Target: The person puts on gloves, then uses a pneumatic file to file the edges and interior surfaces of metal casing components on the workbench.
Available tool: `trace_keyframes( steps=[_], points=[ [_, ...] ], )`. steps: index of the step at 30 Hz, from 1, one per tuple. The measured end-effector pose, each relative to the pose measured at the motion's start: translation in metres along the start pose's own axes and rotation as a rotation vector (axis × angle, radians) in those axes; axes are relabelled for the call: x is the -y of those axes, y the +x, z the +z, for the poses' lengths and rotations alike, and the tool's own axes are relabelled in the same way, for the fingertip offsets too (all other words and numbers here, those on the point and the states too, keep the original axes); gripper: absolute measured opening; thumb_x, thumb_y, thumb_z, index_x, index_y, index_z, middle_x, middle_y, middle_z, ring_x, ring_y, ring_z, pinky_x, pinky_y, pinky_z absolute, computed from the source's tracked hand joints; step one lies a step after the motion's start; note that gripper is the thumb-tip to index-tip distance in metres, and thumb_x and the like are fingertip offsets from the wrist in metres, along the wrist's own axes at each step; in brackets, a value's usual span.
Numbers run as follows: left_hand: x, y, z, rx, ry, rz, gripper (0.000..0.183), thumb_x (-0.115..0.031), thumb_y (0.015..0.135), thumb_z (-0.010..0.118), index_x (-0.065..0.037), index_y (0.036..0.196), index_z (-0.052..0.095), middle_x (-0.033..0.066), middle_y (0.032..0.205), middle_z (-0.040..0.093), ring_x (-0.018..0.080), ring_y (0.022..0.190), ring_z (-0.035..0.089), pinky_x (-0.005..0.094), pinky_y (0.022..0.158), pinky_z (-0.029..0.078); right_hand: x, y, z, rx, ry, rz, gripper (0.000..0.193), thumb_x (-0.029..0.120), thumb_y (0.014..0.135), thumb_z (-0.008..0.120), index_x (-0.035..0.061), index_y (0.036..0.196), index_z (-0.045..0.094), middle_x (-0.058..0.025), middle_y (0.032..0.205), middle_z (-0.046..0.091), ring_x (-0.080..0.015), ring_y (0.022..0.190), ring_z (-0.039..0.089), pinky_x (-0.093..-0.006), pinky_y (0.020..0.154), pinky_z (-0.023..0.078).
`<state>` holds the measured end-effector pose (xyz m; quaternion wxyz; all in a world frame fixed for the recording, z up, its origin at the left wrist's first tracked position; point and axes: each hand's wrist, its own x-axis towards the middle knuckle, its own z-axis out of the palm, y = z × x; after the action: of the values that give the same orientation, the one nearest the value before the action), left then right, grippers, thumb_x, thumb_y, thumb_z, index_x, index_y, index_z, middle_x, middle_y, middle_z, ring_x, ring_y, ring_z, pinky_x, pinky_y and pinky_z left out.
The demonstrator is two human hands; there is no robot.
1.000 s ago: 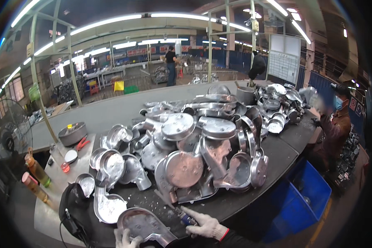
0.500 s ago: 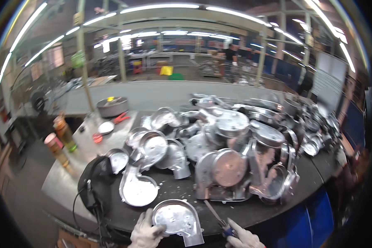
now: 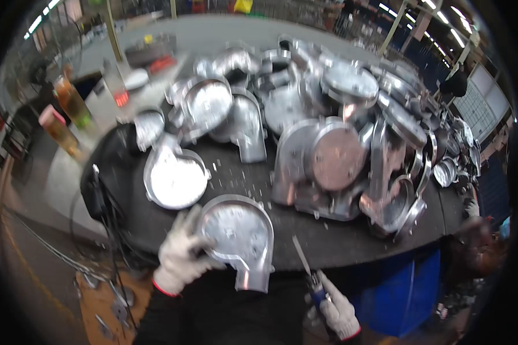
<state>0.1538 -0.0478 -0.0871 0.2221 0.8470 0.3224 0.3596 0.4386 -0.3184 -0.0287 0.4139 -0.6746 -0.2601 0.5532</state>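
Turned housing (image 3: 234, 230) across table edge (image 3: 345, 257)

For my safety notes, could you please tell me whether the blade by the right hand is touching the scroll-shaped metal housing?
Apart: the head view plainly shows dark bench top between the blade and the scroll-shaped metal housing.

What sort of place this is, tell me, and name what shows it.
Probably a factory workshop: many similar metal housings lie piled on a dark workbench, the gloved right hand holds a thin-bladed tool, and strip lights shine overhead.
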Motion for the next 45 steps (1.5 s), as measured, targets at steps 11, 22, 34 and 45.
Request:
trace_keyframes(
  steps=[11, 22, 34, 45],
  points=[
    [-0.005, 0.0, 0.004, 0.092, 0.087, -0.162, 0.068, -0.04, 0.037, 0.098, -0.014, 0.094, 0.071, 0.0237, 0.152, 0.05, 0.0524, 0.132, 0.051, 0.059, 0.105, 0.048, 0.05, 0.003, -0.002, 0.179, -0.457, 0.11, 0.082, 0.017, 0.084, 0.06, 0.0032, 0.16, 0.034, -0.0149, 0.117, 0.072, -0.0188, 0.081, 0.073, -0.0316, 0.08, 0.06],
    [-0.031, 0.001, 0.007, -0.03, 0.184, -0.096, 0.069, -0.032, 0.038, 0.098, -0.013, 0.096, 0.068, 0.0254, 0.159, 0.041, 0.0522, 0.143, 0.04, 0.059, 0.116, 0.038, 0.06, -0.026, 0.03, 0.081, -0.764, 0.206, 0.086, 0.015, 0.081, 0.068, 0.0071, 0.16, 0.036, -0.0165, 0.121, 0.073, -0.0285, 0.091, 0.076, -0.0355, 0.089, 0.058],
    [-0.023, -0.01, 0.019, -0.025, 0.179, -0.105, 0.056, -0.036, 0.048, 0.099, -0.01, 0.082, 0.063, 0.0277, 0.147, 0.053, 0.0505, 0.137, 0.049, 0.0588, 0.115, 0.038, 0.01, -0.034, 0.051, -0.006, -0.649, 0.119, 0.069, 0.01, 0.093, 0.057, 0.0034, 0.159, 0.035, -0.0197, 0.123, 0.069, -0.028, 0.102, 0.074, -0.0348, 0.093, 0.057],
    [-0.025, -0.012, 0.019, -0.022, 0.185, -0.122, 0.056, -0.029, 0.042, 0.1, -0.011, 0.082, 0.065, 0.0252, 0.152, 0.051, 0.05, 0.14, 0.046, 0.0536, 0.116, 0.039, -0.001, -0.026, 0.05, -0.057, -0.575, 0.108, 0.063, 0.008, 0.093, 0.058, 0.0064, 0.155, 0.044, -0.015, 0.1, 0.071, -0.0245, 0.083, 0.075, -0.0354, 0.076, 0.061]
  ],
)
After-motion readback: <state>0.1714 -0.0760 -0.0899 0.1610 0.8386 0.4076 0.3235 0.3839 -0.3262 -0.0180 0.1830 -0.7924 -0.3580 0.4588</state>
